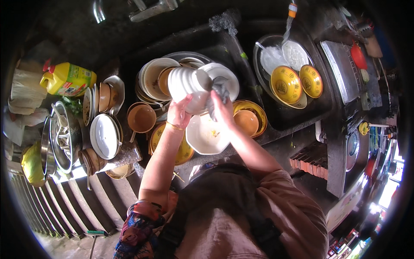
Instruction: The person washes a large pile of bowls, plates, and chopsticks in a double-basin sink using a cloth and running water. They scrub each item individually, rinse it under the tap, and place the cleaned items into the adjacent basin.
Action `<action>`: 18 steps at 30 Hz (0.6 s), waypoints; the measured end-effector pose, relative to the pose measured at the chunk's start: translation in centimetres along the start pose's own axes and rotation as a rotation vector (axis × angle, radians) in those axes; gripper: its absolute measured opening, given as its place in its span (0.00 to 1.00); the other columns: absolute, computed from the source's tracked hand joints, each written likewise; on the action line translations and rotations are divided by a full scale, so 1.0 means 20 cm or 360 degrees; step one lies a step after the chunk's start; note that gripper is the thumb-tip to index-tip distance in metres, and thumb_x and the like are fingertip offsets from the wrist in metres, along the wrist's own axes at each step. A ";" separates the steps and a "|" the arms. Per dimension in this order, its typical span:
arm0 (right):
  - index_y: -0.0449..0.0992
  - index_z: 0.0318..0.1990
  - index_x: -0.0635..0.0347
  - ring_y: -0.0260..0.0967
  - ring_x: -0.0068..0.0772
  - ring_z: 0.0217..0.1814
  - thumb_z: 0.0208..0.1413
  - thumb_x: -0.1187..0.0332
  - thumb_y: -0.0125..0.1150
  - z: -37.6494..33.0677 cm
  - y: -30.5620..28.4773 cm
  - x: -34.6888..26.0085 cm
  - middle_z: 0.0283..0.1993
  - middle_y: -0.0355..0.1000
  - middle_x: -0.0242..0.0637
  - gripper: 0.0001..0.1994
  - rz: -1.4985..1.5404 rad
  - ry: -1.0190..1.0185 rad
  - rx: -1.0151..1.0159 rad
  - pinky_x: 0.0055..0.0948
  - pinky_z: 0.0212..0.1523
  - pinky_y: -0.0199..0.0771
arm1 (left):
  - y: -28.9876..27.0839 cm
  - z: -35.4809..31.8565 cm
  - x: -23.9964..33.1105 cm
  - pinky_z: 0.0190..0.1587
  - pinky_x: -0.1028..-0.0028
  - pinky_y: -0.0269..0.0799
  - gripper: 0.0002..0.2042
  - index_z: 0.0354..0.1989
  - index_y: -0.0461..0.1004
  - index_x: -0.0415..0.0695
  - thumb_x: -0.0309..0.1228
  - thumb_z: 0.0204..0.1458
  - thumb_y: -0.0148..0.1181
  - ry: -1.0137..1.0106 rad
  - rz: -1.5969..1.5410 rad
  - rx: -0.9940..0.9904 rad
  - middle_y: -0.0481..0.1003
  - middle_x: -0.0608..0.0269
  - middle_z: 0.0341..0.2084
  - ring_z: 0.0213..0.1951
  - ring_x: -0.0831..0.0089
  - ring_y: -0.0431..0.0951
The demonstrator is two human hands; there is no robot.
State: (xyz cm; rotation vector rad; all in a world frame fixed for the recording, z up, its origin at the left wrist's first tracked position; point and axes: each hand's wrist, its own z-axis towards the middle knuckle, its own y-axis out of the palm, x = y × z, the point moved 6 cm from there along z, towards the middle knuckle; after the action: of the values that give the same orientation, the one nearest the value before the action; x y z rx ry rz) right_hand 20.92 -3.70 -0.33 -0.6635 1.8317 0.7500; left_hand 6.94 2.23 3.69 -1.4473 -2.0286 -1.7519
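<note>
On the head feed I have the left hand (178, 115) gripping the wall of a white, ribbed, round ceramic bowl (183, 84), its thumb along the outside. That bowl is tilted, held up over the dark double sink (280, 119), with its foot toward the right. I see the right hand (223, 114) closed on a crumpled dark gray cloth (221, 87) at the foot end of the bowl; I cannot tell how every fingertip lies. Under the hands I get a white, angular-rimmed dish (202, 140) with a small floral print, and to its right an orange-brown round bowl (246, 123) inside a larger yellow one (260, 115). In the right basin, 2 yellow patterned round bowls (286, 85) sit in a wide metal pan (260, 75), where water runs from 1 orange-tipped hose (293, 11).
</note>
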 end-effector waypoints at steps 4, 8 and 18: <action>0.68 0.43 0.64 0.69 0.32 0.38 0.46 0.54 0.57 0.16 0.02 -0.16 0.39 0.68 0.41 0.22 -0.0296 -0.0233 -0.0157 0.26 0.39 0.68 | 0.08 0.02 0.05 0.45 0.72 0.67 0.16 0.45 0.65 0.36 0.19 0.44 0.53 0.0080 0.0336 0.0112 0.71 0.58 0.38 0.40 0.69 0.72; 0.71 0.37 0.61 0.69 0.35 0.32 0.44 0.57 0.59 0.10 0.13 -0.37 0.32 0.70 0.40 0.18 -0.0784 -0.0259 -0.0574 0.31 0.32 0.69 | 0.06 0.08 0.07 0.45 0.71 0.67 0.15 0.44 0.65 0.36 0.20 0.46 0.51 0.0021 0.0506 0.0246 0.72 0.58 0.36 0.38 0.68 0.73; 0.68 0.40 0.66 0.65 0.43 0.42 0.43 0.64 0.59 0.11 -0.16 -0.23 0.42 0.66 0.49 0.18 -0.0371 -0.0310 0.0327 0.35 0.42 0.65 | 0.15 0.07 -0.04 0.54 0.61 0.58 0.21 0.51 0.60 0.39 0.32 0.50 0.52 -0.0102 -0.0113 0.0237 0.67 0.57 0.47 0.50 0.63 0.65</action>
State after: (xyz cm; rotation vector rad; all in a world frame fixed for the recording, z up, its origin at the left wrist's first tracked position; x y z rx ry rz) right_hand 26.16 -3.62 2.73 -0.6327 1.5945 0.4491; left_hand 10.18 2.58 4.84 -1.4200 -2.2159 -1.5594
